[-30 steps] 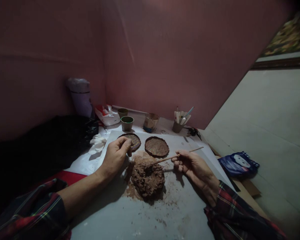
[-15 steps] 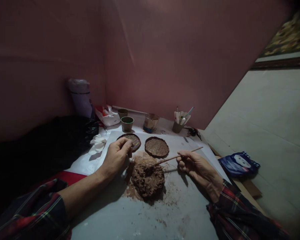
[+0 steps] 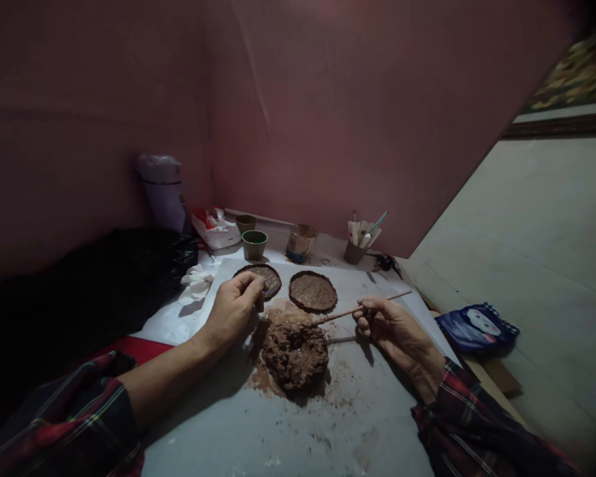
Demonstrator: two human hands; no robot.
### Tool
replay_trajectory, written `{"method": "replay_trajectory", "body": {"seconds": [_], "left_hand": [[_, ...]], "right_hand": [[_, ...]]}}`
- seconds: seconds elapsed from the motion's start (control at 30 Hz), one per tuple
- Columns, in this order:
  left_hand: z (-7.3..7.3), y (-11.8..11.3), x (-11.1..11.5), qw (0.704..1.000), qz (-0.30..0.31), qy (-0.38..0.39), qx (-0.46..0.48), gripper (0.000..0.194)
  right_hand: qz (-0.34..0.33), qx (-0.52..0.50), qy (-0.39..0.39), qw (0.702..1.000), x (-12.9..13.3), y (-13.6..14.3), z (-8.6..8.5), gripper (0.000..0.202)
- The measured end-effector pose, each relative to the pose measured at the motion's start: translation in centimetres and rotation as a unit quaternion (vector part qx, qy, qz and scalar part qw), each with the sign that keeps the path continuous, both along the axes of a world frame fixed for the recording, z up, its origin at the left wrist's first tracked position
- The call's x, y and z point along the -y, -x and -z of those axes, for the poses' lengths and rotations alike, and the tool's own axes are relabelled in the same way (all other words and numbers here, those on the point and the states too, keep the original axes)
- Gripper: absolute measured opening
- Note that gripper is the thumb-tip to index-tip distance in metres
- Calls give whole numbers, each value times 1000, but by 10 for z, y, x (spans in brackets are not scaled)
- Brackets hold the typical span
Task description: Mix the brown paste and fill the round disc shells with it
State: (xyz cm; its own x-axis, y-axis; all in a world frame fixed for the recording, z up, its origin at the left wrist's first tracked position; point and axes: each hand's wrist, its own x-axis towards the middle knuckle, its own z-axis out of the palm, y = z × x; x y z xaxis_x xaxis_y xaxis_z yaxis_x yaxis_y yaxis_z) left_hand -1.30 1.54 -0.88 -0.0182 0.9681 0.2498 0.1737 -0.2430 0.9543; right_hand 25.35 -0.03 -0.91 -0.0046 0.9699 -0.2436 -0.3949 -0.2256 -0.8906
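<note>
A rough lump of wet brown clay with a hollow in its top sits on the white board. My right hand, to the right of the lump, pinches a thin wooden stick. The stick's left tip reaches the lump's upper right edge. On the other side, my left hand is closed, thumb pressed to the bent fingers; whatever it may hold is hidden. Behind the hands lie two shallow round clay-coated discs: the left disc, partly covered by my left hand, and the right disc.
Along the back stand a green-rimmed cup, a smeared clear cup and a pot of pens and brushes. White gloves and a black plastic bag lie left. A blue pouch is at right.
The stick has slid slightly to the right in my right hand's grip. The left hand and the clay lump have kept their places, while the whole view has shifted a little.
</note>
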Motion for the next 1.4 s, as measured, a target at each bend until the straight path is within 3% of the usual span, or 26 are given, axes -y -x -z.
{"method": "replay_trajectory", "body": {"seconds": [0.17, 0.43, 1.4], "left_hand": [[-1, 0, 1, 1000, 4, 8, 5, 28], [-1, 0, 0, 1000, 6, 8, 10, 28], [-3, -1, 1, 1000, 1, 19, 15, 28]], "right_hand": [[11, 20, -25, 999, 2, 2, -3, 5], [-6, 51, -52, 997, 3, 6, -1, 29], [-9, 39, -61, 997, -2, -2, 1, 25]]}}
